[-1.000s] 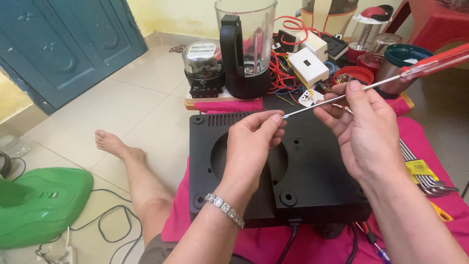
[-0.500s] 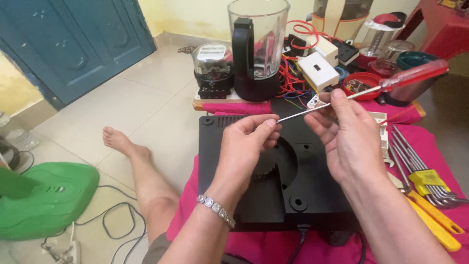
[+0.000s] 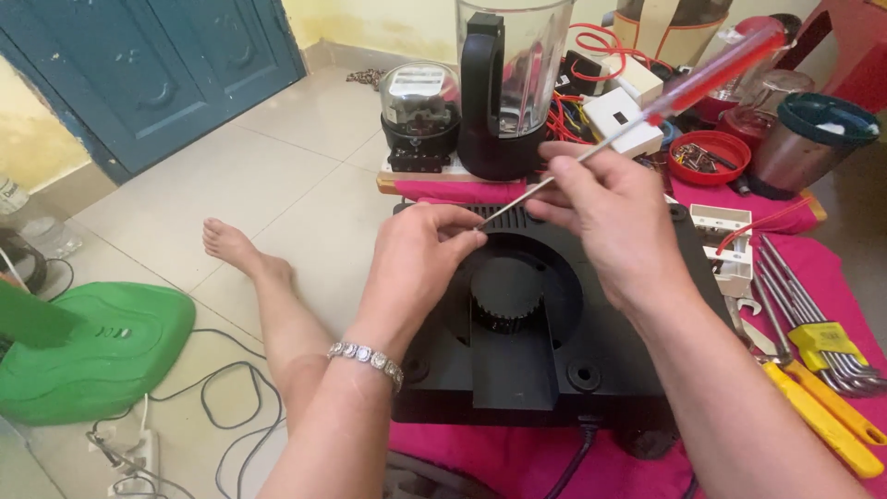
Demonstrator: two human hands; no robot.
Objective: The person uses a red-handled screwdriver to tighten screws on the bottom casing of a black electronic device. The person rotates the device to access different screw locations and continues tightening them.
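Observation:
My right hand (image 3: 614,226) grips a screwdriver (image 3: 647,111) with a clear red handle by its metal shaft, handle pointing up and to the right. Fingertips of my left hand (image 3: 416,268) pinch together at the screwdriver's tip; whether a small part sits between them I cannot tell. Both hands hover over a black flat appliance base (image 3: 545,360) with a round recess and a ribbed hub in its middle. The base lies on a pink cloth (image 3: 517,462).
Behind the base stand a blender jug (image 3: 508,83), a glass-domed meter (image 3: 416,106), a white socket box (image 3: 621,115), red wires and a red bowl of screws (image 3: 707,155). Hex keys and yellow-handled tools (image 3: 818,370) lie at right. My bare leg (image 3: 268,296), a green object (image 3: 92,351) and cables are at left.
Both hands came lower and closer over the black base. The screwdriver's handle tilted up more steeply. The camera moved in nearer.

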